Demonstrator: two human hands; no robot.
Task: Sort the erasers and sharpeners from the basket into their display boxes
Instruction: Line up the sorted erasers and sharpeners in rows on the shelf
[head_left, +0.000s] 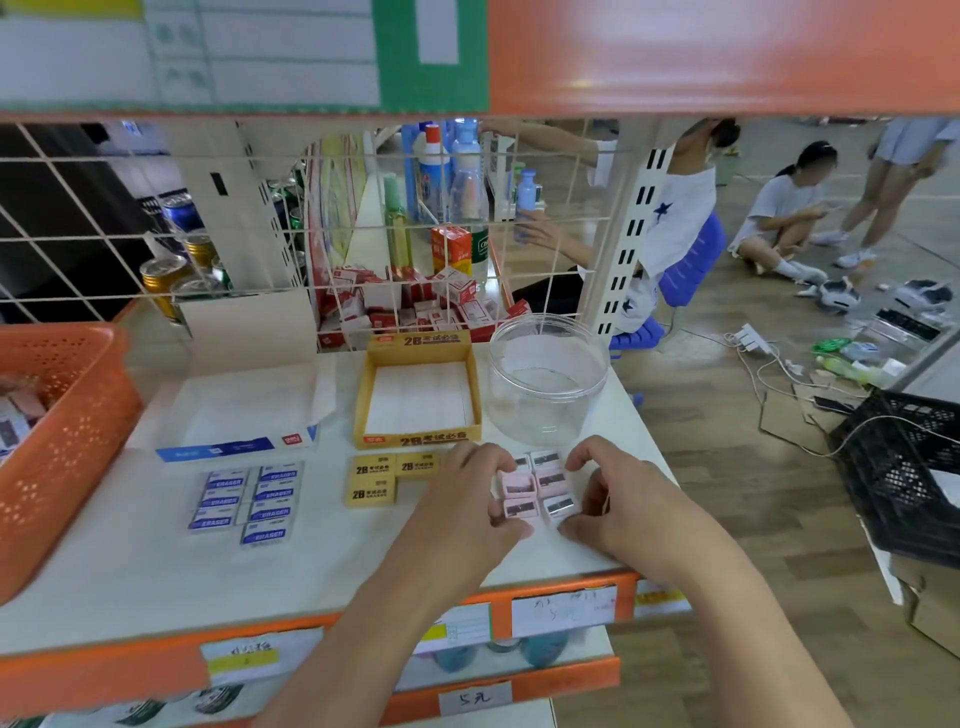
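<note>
The orange perforated plastic basket (67, 441) at the left of the frame was cut off by the left edge, and its wall hid most of the packets (13, 421) inside. In the lower centre, the left hand (467, 504) and right hand (618, 504) curled round the block of small pink sharpeners (537, 491), covering its outer sides. The handwritten white labels (563, 610) lower down were too blurred to read.
</note>
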